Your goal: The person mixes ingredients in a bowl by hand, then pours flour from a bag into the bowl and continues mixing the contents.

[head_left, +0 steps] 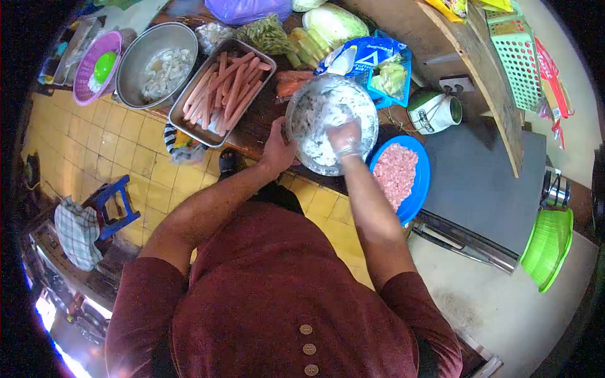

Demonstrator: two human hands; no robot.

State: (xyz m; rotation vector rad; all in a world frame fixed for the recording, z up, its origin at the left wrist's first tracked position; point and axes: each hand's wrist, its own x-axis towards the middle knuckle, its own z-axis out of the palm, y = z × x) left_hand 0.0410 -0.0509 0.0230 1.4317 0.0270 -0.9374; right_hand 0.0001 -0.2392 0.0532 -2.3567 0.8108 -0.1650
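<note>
A round metal bowl (296,120) stands on the wooden table, with white floury powder (321,148) spread over its inside. My left hand (278,148) grips the bowl's left side at the rim. Inside the bowl is my right hand (345,137), covered by a clear plastic glove and pressed down into the powder. Its fingers are hidden, so whether they hold anything does not show. To the right of the bowl, a blue basin (420,183) holds pink minced meat (396,171). Left of it is a metal tray (216,140) of long pink sausages (222,88).
A large pot (123,69) with pale pieces and a purple basket (79,82) stand further left. Behind the bowl lie a cabbage (335,25), a blue bag (372,49) and a blue basket (406,82). A wooden board (485,75) leans at the right. A blue stool (116,208) is on the floor.
</note>
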